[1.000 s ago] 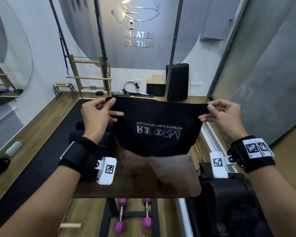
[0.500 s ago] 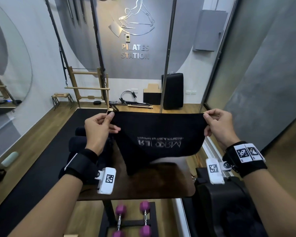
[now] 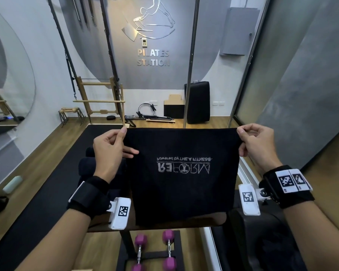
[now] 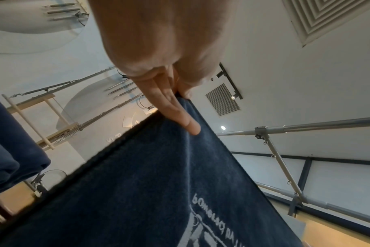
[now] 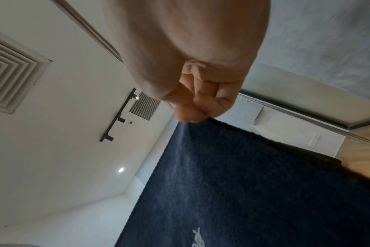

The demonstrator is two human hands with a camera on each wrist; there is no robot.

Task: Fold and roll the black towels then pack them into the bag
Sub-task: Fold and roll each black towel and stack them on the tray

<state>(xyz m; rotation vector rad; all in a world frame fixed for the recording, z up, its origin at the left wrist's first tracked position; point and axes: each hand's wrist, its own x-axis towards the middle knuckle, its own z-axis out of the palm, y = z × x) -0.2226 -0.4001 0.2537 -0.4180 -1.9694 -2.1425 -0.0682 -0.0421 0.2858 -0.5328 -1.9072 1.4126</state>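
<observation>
A black towel [image 3: 182, 190] with grey upside-down lettering hangs flat in the air in front of me, above a brown table [image 3: 98, 228]. My left hand [image 3: 114, 145] pinches its top left corner and my right hand [image 3: 250, 141] pinches its top right corner. In the left wrist view the towel [image 4: 148, 192] hangs from straight fingers [image 4: 175, 113] with the thumb behind. In the right wrist view curled fingertips [image 5: 192, 115] pinch the towel's [image 5: 254, 183] corner. Rolled black towels [image 3: 86, 163] lie on the table behind my left hand. A black bag [image 3: 262, 241] sits at lower right.
Purple dumbbells [image 3: 155, 249] sit on a rack under the table. A black floor mat [image 3: 47, 188] runs along the left. Wooden pilates apparatus [image 3: 100, 100] and a black padded box [image 3: 198, 102] stand at the far wall. A glass partition [image 3: 262, 75] rises on the right.
Both hands have lifted the towel higher and pulled it taut; its sagging lower part has dropped open so it now hangs full length.
</observation>
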